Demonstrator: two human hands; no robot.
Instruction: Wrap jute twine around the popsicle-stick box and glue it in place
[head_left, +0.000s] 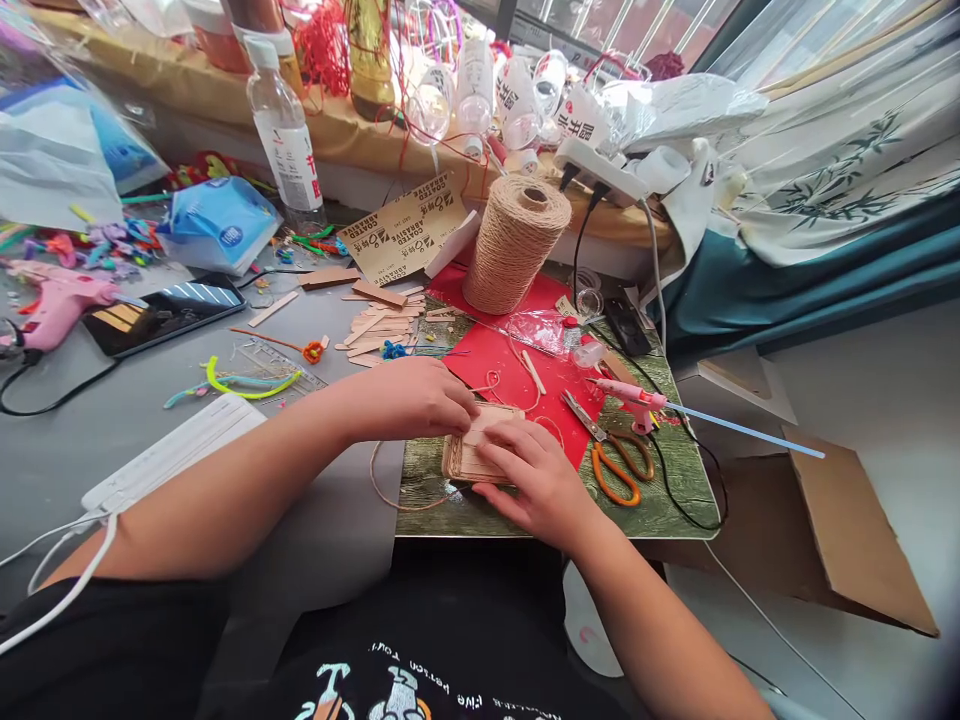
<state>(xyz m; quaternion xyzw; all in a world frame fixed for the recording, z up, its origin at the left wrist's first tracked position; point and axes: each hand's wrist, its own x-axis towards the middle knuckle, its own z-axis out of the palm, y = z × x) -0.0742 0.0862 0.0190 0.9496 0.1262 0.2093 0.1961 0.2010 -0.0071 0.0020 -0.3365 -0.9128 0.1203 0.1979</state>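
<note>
A small flat panel of wooden sticks edged with twine (469,456) lies on the green mat (660,500) at the table's front edge. My left hand (416,398) rests curled at the panel's top left corner, its fingertips pressed on the sticks. My right hand (536,478) lies over the panel's right side, fingers bent and pressing down on it. A loose strand of jute twine (390,495) loops off the panel to the left.
A big jute twine spool (516,243) stands on red paper (502,365) behind the panel. Orange scissors (615,455) and a pink glue gun (637,400) lie to the right. Loose wooden sticks (379,325), a phone (161,315) and a water bottle (285,130) sit further left.
</note>
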